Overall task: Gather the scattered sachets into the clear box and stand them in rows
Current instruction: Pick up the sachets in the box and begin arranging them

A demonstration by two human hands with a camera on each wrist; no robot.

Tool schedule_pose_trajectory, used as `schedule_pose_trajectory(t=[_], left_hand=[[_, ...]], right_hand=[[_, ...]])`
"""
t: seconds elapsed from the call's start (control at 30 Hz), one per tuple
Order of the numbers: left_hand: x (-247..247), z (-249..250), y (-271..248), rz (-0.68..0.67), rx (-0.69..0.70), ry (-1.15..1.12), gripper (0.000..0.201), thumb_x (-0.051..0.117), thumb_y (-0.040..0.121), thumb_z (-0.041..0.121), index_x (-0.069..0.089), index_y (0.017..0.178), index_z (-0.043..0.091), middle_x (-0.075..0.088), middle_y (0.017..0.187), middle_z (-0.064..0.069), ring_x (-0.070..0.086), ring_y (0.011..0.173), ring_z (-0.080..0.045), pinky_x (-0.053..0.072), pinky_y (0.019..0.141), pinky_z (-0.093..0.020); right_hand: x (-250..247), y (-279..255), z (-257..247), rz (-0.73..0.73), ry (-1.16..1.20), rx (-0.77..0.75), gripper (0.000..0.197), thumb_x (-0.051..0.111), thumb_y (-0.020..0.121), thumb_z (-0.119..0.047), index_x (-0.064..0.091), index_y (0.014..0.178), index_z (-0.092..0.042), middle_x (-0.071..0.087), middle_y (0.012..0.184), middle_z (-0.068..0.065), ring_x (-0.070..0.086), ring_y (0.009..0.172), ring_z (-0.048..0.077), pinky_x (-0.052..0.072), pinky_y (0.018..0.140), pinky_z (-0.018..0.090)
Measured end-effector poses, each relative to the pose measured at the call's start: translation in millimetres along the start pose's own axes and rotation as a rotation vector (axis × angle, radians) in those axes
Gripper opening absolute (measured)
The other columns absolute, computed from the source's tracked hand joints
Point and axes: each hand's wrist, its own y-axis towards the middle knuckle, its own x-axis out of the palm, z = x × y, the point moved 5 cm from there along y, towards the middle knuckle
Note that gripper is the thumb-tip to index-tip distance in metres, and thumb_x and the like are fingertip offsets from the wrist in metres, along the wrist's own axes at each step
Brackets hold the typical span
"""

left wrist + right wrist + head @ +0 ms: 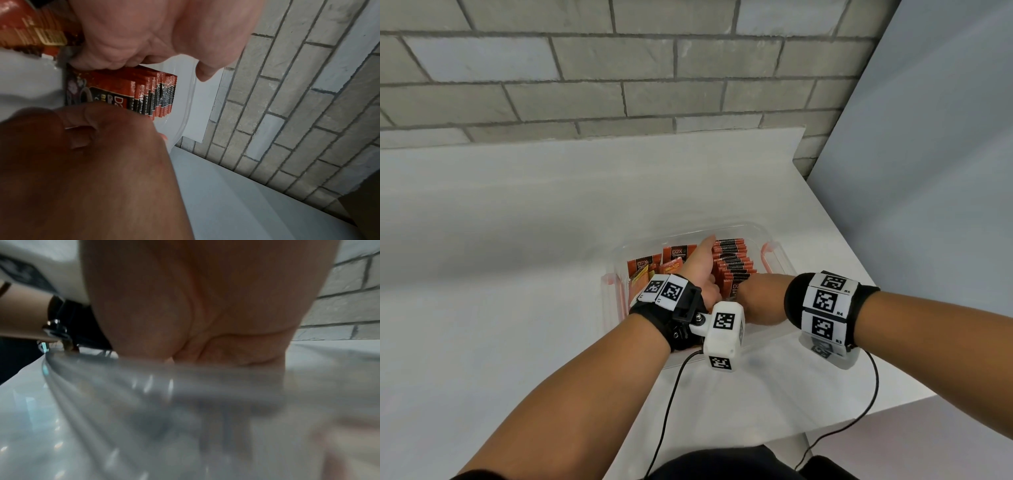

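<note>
The clear box (pixel 774 236) stands on the white counter. A row of orange sachets (pixel 732 260) stands upright in its right half; the same row (pixel 160 91) shows edge-on in the left wrist view. Loose sachets (pixel 654 270) lean in the left half. My left hand (pixel 705 260) is inside the box along the row's left side, fingers (pixel 98 63) against the sachets' edges, thumb free. My right hand (pixel 746 298) reaches in at the near end. Its curled fingers (pixel 78 129) seem to pinch the front sachet (pixel 115 97). The right wrist view shows only palm (pixel 205 305) and the blurred box wall (pixel 164 402).
The counter (pixel 517 274) runs back to a grey brick wall (pixel 619 68) and ends in an edge (pixel 876 308) just right of the box. A grey panel (pixel 928 171) rises beyond it. Camera cables (pixel 671 394) hang off the near edge.
</note>
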Motion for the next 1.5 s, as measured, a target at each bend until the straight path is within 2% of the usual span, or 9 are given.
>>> schedule_pose_trajectory(t=[0.1, 0.2, 0.33, 0.43, 0.57, 0.7, 0.83, 1.07, 1.5], left_hand=[[-2, 1, 0, 0.018, 0.018, 0.01, 0.063, 0.045, 0.099, 0.046, 0.033, 0.145, 0.005, 0.039, 0.147, -0.021, 0.043, 0.131, -0.035, 0.037, 0.098, -0.047], [-4, 2, -2, 0.055, 0.034, 0.074, 0.042, 0.041, 0.101, 0.042, 0.051, 0.122, 0.008, 0.056, 0.116, -0.015, 0.057, 0.094, -0.03, 0.042, 0.081, -0.042], [-6, 7, -6, 0.083, 0.065, 0.116, 0.058, 0.038, 0.102, 0.043, 0.034, 0.143, 0.002, 0.055, 0.108, -0.015, 0.055, 0.088, -0.023, 0.039, 0.06, -0.035], [-3, 8, -8, 0.071, 0.037, 0.05, 0.063, 0.037, 0.102, 0.045, 0.028, 0.147, 0.002, 0.045, 0.14, -0.02, 0.047, 0.122, -0.031, 0.042, 0.068, -0.039], [0, 8, -12, 0.037, 0.027, -0.041, 0.065, 0.032, 0.102, 0.049, 0.026, 0.149, 0.004, 0.03, 0.153, -0.017, 0.03, 0.139, -0.033, 0.032, 0.104, -0.047], [-2, 6, -6, 0.008, 0.017, -0.077, 0.07, 0.032, 0.1, 0.053, 0.024, 0.15, 0.004, 0.029, 0.153, -0.018, 0.035, 0.136, -0.036, 0.038, 0.09, -0.048], [-5, 4, 5, 0.009, 0.015, -0.106, 0.08, 0.036, 0.096, 0.06, 0.017, 0.152, 0.007, 0.027, 0.155, -0.019, 0.039, 0.135, -0.037, 0.039, 0.099, -0.052], [-1, 2, 14, -0.056, 0.01, -0.048, 0.079, 0.034, 0.095, 0.063, 0.033, 0.145, 0.003, 0.042, 0.144, -0.023, 0.047, 0.127, -0.039, 0.042, 0.09, -0.052], [1, 7, 13, -0.019, 0.062, -0.001, 0.073, 0.03, 0.098, 0.06, 0.032, 0.147, 0.006, 0.043, 0.145, -0.019, 0.048, 0.126, -0.034, 0.046, 0.076, -0.045]], right_hand=[[-5, -9, 4, 0.027, 0.07, 0.024, 0.023, 0.047, 0.095, -0.019, 0.05, 0.074, -0.01, 0.051, 0.071, 0.003, 0.05, 0.071, 0.02, 0.046, 0.068, 0.026], [-23, -23, 14, 0.189, 0.319, 0.084, 0.02, 0.047, 0.094, -0.015, 0.057, 0.079, -0.005, 0.052, 0.071, 0.003, 0.048, 0.064, 0.017, 0.036, 0.051, 0.018], [-47, -34, 39, 0.557, 0.775, 0.276, 0.021, 0.05, 0.094, -0.025, 0.054, 0.109, -0.011, 0.057, 0.097, 0.001, 0.055, 0.082, 0.017, 0.04, 0.057, 0.019], [-46, -24, 42, 0.499, 0.973, 0.367, 0.044, 0.046, 0.095, -0.034, 0.045, 0.132, -0.009, 0.053, 0.122, 0.004, 0.053, 0.108, 0.02, 0.038, 0.078, 0.024], [-43, -12, 40, 0.457, 1.248, 0.413, 0.043, 0.037, 0.098, -0.038, 0.053, 0.119, -0.004, 0.056, 0.111, 0.01, 0.055, 0.102, 0.024, 0.044, 0.086, 0.034], [-39, -5, 38, 0.369, 1.426, 0.47, 0.074, 0.034, 0.095, -0.059, 0.026, 0.147, -0.006, 0.039, 0.147, 0.011, 0.04, 0.132, 0.028, 0.034, 0.109, 0.044], [-40, -1, 40, 0.341, 1.521, 0.46, 0.075, 0.032, 0.094, -0.063, 0.031, 0.145, -0.007, 0.044, 0.142, 0.015, 0.044, 0.128, 0.031, 0.035, 0.108, 0.048], [-35, 5, 38, 0.316, 1.582, 0.441, 0.072, 0.035, 0.092, -0.065, 0.046, 0.134, -0.008, 0.061, 0.119, 0.009, 0.058, 0.104, 0.025, 0.046, 0.091, 0.043], [-33, 16, 43, 0.312, 1.557, 0.419, 0.075, 0.037, 0.091, -0.066, 0.044, 0.137, -0.008, 0.06, 0.123, 0.012, 0.058, 0.109, 0.026, 0.046, 0.098, 0.046]])
